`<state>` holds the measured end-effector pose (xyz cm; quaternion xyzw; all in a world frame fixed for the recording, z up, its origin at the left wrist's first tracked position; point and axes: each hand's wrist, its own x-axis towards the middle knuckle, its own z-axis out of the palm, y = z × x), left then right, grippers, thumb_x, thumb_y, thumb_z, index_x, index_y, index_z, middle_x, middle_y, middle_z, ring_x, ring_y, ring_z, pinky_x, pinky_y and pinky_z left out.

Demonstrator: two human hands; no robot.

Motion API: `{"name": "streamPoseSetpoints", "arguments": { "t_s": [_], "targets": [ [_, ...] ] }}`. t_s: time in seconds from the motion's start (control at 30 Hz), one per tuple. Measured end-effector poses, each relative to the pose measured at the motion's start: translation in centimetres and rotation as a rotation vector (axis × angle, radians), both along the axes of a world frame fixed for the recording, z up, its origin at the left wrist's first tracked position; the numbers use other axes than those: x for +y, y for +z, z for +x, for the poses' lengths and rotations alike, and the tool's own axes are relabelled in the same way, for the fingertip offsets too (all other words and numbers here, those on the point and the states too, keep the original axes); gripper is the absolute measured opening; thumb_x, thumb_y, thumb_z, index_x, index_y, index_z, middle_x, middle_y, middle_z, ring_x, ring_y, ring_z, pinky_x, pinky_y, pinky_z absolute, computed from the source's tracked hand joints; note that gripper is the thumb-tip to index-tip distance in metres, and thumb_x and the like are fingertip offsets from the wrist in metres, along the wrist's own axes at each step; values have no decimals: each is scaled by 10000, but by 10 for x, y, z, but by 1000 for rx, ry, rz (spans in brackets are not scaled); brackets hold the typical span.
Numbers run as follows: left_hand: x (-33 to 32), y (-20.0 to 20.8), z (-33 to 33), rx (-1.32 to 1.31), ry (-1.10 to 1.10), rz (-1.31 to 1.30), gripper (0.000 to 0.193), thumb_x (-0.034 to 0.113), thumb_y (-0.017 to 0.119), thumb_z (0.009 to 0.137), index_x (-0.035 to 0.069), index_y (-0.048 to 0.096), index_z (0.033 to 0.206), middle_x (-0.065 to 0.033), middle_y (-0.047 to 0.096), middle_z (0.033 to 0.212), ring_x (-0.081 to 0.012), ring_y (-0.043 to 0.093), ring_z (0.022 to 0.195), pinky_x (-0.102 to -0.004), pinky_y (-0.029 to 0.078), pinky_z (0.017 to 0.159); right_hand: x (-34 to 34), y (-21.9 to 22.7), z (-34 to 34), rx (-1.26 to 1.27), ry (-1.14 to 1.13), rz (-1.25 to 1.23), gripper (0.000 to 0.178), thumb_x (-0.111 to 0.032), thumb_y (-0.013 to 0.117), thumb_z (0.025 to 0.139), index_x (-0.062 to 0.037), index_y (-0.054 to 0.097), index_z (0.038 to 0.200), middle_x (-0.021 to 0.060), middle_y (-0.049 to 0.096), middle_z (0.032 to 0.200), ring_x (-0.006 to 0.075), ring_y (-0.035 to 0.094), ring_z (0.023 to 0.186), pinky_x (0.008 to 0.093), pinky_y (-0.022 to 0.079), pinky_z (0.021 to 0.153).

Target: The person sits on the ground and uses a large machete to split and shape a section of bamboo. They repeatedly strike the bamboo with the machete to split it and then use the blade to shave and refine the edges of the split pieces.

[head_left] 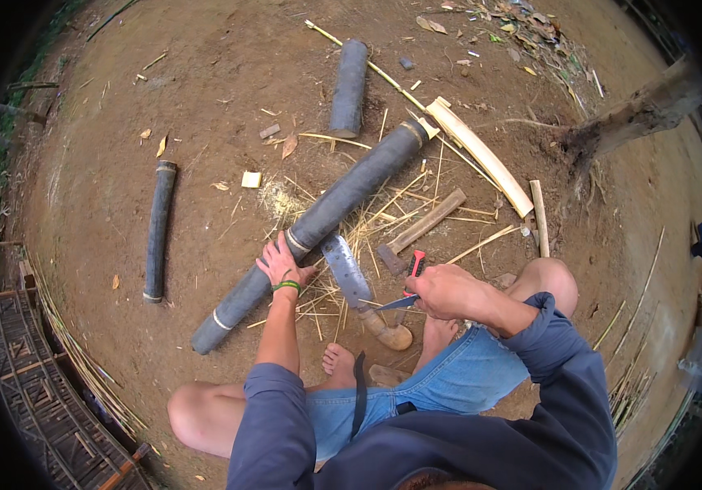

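A long dark-grey bamboo pole (343, 196) lies diagonally on the ground in front of me, with pale rings at its joints. My left hand (281, 265), wearing a green wristband, grips it from above near one joint, thumb on the near side. To the right, my right hand (441, 291) is closed round a knife (415, 268) with a red and black handle. Its narrow dark blade points left, apart from the pole. Between my hands lies a broad machete (346, 269) with a curved wooden handle, close to my bare feet.
A wooden-handled tool (426, 222) with a metal head lies among thin bamboo strips. Beyond are a split bamboo piece (481, 159) and a short bamboo section (349, 88). Another dark section (160, 231) lies left. A post (641, 106) stands right; a slatted bamboo frame (36, 384) lies lower left.
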<state>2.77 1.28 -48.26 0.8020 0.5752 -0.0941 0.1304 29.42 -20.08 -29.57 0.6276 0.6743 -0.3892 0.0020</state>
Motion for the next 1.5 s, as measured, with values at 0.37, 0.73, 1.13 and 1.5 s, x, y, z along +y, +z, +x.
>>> {"name": "streamPoseSetpoints", "arguments": {
  "t_s": [0.37, 0.73, 1.13, 1.5],
  "targets": [
    [77, -3, 1, 110, 18, -219, 1042, 365, 974, 513, 200, 488, 1420, -114, 548, 1386, -345, 500, 1331, -542, 401, 1100, 5, -22, 11, 21, -20, -114, 307, -193, 696, 852, -3, 654, 1089, 213, 718, 875, 399, 701, 898, 508, 549, 783],
    [110, -5, 1, 160, -36, -356, 1105, 402, 968, 476, 190, 483, 1446, -126, 527, 1453, -348, 479, 1374, -541, 393, 1127, 10, -40, 13, -2, -3, -112, 301, -192, 693, 862, -4, 655, 1094, 210, 720, 884, 389, 703, 926, 505, 552, 788],
    [137, -18, -6, 183, -88, -478, 1226, 474, 963, 453, 196, 417, 1515, -116, 498, 1499, -327, 464, 1403, -530, 386, 1156, 13, -29, 6, -16, -6, -107, 166, -103, 594, 863, -4, 678, 966, 204, 728, 885, 388, 724, 901, 488, 576, 758],
    [135, -15, -2, 137, -98, -491, 1243, 425, 973, 450, 120, 404, 1512, -202, 487, 1464, -381, 468, 1377, -473, 430, 1150, 16, -26, 5, -21, 25, -126, 164, -92, 580, 868, 7, 661, 971, 205, 720, 879, 386, 718, 907, 491, 571, 761]
  ]
}}
